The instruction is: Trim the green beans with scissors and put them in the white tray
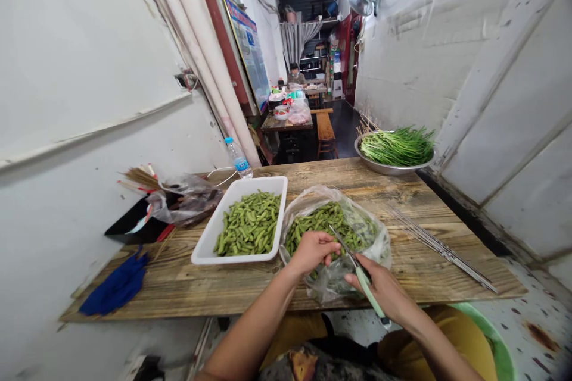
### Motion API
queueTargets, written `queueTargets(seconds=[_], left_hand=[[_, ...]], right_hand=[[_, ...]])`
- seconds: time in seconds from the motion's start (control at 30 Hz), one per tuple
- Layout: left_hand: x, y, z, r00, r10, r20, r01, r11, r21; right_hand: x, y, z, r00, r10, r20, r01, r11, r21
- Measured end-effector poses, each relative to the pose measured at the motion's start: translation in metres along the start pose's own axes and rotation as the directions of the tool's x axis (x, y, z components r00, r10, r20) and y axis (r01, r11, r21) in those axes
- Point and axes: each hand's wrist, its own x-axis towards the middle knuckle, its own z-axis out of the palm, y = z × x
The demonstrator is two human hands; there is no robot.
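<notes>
Over a clear plastic bag of green edamame pods, my left hand is closed in a pinch. A bit of green at its fingertips looks like one pod, mostly hidden by the fingers. My right hand grips scissors with pale green handles, their blades pointing up and left, close to the left fingertips. Left of the bag stands a white plastic tray holding many more edamame pods.
The wooden table also bears a metal bowl of green stalks, metal skewers, a water bottle, a blue cloth and a black container with sticks. Farther back, a person sits at another table.
</notes>
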Motion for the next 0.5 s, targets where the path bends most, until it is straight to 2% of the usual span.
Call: queueTargets(seconds=[0.2,0.37,0.43,0.5], left_hand=[[-0.003,0.001,-0.001,1.000,-0.003,0.017,0.004,0.998,-0.061],[-0.005,0.001,-0.001,0.996,0.024,0.088,-0.024,1.000,-0.004],[-0.004,0.000,-0.005,0.997,0.046,0.058,-0.049,0.997,0.053],[0.000,0.001,-0.016,0.991,0.124,-0.058,-0.112,0.978,0.173]], right_hand=[[-0.001,0.001,0.000,1.000,0.022,0.014,-0.022,0.999,-0.042],[-0.003,-0.003,0.000,1.000,0.013,0.020,-0.013,1.000,-0.025],[-0.003,-0.002,0.001,0.999,0.033,0.022,-0.032,0.998,-0.045],[-0.003,0.002,0.001,0.998,0.056,0.006,-0.056,0.997,-0.059]])
